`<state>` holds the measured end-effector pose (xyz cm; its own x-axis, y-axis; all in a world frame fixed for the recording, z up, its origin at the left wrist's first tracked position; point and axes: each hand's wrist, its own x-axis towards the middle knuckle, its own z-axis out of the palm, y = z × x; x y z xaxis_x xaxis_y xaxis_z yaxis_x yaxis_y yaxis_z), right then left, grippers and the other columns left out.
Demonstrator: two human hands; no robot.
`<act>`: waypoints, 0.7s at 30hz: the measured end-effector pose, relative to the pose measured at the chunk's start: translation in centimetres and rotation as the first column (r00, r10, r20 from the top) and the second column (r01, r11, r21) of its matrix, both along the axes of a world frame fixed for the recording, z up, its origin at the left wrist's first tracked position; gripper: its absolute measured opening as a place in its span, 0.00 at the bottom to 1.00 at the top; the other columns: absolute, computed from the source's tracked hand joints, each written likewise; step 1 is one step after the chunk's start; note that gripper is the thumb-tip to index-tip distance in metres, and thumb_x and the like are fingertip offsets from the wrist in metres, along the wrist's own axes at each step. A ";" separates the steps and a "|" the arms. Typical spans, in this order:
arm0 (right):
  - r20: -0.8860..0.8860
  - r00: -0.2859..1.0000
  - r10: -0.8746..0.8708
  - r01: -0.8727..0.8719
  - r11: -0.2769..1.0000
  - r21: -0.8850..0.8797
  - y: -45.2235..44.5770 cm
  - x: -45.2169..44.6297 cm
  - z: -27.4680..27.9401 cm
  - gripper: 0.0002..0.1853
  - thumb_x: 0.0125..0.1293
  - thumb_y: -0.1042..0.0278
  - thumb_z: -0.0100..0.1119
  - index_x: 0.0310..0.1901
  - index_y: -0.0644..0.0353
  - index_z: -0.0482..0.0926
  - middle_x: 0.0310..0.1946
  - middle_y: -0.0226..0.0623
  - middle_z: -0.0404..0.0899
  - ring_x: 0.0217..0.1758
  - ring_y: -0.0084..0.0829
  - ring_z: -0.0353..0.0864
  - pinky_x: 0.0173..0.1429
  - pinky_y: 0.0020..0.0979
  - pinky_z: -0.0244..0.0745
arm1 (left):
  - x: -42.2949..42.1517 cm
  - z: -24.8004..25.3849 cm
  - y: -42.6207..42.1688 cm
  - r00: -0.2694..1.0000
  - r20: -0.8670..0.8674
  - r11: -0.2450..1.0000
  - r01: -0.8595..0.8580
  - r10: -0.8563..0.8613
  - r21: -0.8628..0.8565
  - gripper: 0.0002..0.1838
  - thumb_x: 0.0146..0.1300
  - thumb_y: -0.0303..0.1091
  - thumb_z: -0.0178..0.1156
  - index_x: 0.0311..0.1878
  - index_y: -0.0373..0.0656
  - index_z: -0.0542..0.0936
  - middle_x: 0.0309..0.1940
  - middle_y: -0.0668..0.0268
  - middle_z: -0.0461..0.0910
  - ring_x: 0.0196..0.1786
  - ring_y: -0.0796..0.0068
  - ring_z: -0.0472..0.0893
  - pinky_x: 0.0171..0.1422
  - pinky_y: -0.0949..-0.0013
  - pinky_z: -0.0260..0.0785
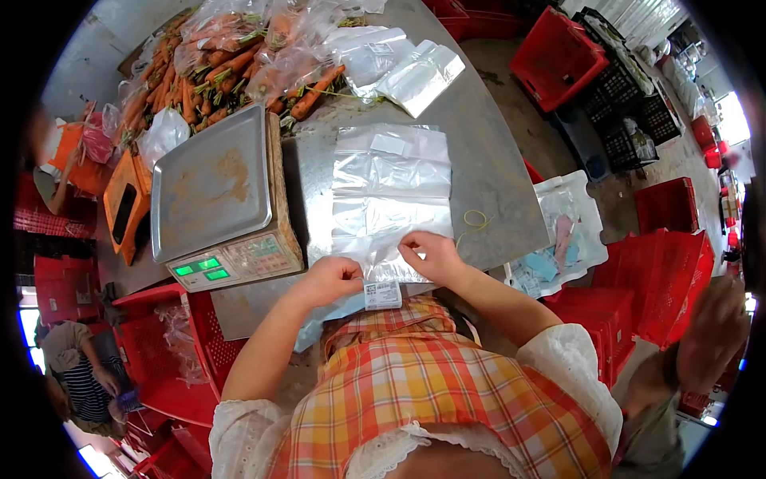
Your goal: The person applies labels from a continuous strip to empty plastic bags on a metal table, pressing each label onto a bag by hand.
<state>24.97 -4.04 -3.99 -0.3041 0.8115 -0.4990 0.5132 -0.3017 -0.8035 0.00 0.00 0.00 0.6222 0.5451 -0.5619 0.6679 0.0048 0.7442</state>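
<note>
flat plastic bags (391,184) lie on a metal table (495,168) beside a scale (211,188). the left hand (431,257) and right hand (331,281) curl at their near end, grip unclear. beyond, clear sacks (279,52) hold carrots (187,96).

orange-yellow-red plaid apron (415,383) | white sleeves, eyelet-dotted (562,359) | white ruffled lace neckline (383,457)

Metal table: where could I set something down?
The widest bare patch lies between the middle plastic bags and the right edge of the metal table, with a thin yellow string low in it. A narrow strip separates the scale from those bags. Piled carrots crowd the far left.
</note>
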 end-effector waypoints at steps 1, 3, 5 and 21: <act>0.011 0.997 -0.071 0.062 0.928 0.366 -0.2 0.2 -0.4 0.25 0.55 0.63 0.64 0.56 0.51 0.73 0.65 0.43 0.58 0.66 0.43 0.59 0.64 0.38 0.58 | 0.3 -0.3 -0.2 0.995 0.086 0.998 -0.055 0.052 0.037 0.07 0.53 0.30 0.64 0.29 0.37 0.77 0.30 0.68 0.74 0.27 0.81 0.69 0.32 0.73 0.63; 0.019 0.990 -0.140 0.093 0.741 0.665 -0.9 0.5 1.3 0.26 0.51 0.65 0.66 0.54 0.52 0.74 0.60 0.41 0.65 0.62 0.40 0.62 0.62 0.39 0.59 | 0.9 -0.6 -1.2 0.977 0.189 0.993 -0.113 0.104 0.041 0.06 0.52 0.28 0.64 0.30 0.36 0.77 0.29 0.68 0.72 0.27 0.81 0.70 0.32 0.73 0.63; 0.255 0.905 -0.340 -0.102 0.408 0.907 1.0 -0.6 5.8 0.21 0.50 0.67 0.65 0.49 0.55 0.76 0.50 0.37 0.74 0.57 0.38 0.67 0.61 0.41 0.59 | 1.1 -0.5 -0.4 0.968 0.229 0.989 -0.123 0.102 0.081 0.05 0.52 0.26 0.63 0.29 0.37 0.77 0.29 0.68 0.72 0.28 0.81 0.69 0.32 0.74 0.63; 0.192 0.974 -0.121 -0.015 0.810 0.586 3.2 1.4 5.0 0.14 0.54 0.56 0.61 0.24 0.60 0.80 0.24 0.40 0.80 0.34 0.42 0.77 0.41 0.40 0.71 | 3.1 2.6 -1.4 0.984 0.083 0.757 0.066 -0.157 0.650 0.07 0.51 0.30 0.63 0.25 0.40 0.74 0.63 0.60 0.66 0.50 0.64 0.78 0.47 0.63 0.73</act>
